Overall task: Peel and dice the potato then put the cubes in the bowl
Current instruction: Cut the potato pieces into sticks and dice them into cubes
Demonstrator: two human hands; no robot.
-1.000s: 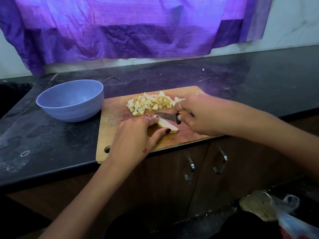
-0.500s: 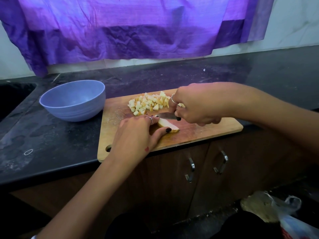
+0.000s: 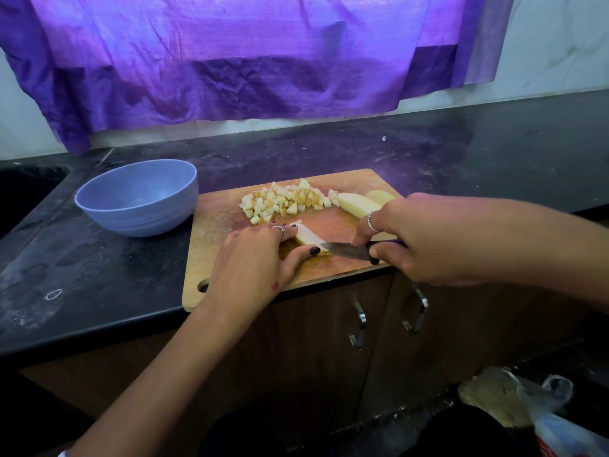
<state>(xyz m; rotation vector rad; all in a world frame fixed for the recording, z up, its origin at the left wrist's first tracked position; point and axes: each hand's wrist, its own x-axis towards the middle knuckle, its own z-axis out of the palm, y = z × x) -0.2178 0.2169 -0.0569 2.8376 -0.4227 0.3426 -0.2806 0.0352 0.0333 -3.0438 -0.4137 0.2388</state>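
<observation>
Pale potato slab flat on board; diced cubes heaped behind; blue bowl left.

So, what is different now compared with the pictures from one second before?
The right hand, gripping the knife, drew back to the right and toward the board's near edge, so the blade tip now meets the slab's right end. That uncovered two larger potato pieces at the far right. The left hand kept holding the potato slab; the cube pile, cutting board and blue bowl stayed put.
</observation>
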